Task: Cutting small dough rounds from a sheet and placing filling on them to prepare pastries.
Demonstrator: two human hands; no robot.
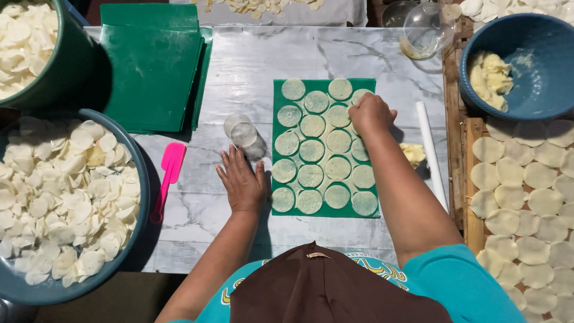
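Head view, from the left: a dark green tub [60,72] and a grey-blue basin [136,179] both hold pale dried discs, with a stack of green plastic sheets [149,72] beside them. A pink spatula [169,173] lies on the marble-patterned table [239,60], near a small clear glass [242,131]. The left hand [242,182] rests flat, fingers spread, just beside the green sheet [326,84] that carries rows of thin round dough discs [311,175]. The right hand [371,113] sits curled at the sheet's upper right corner, fingers closed; what they grip cannot be told. Further right lie a dough lump [412,154], a white roller [431,149], a blue bowl [532,101] of dough and a rack of drying discs [526,197].
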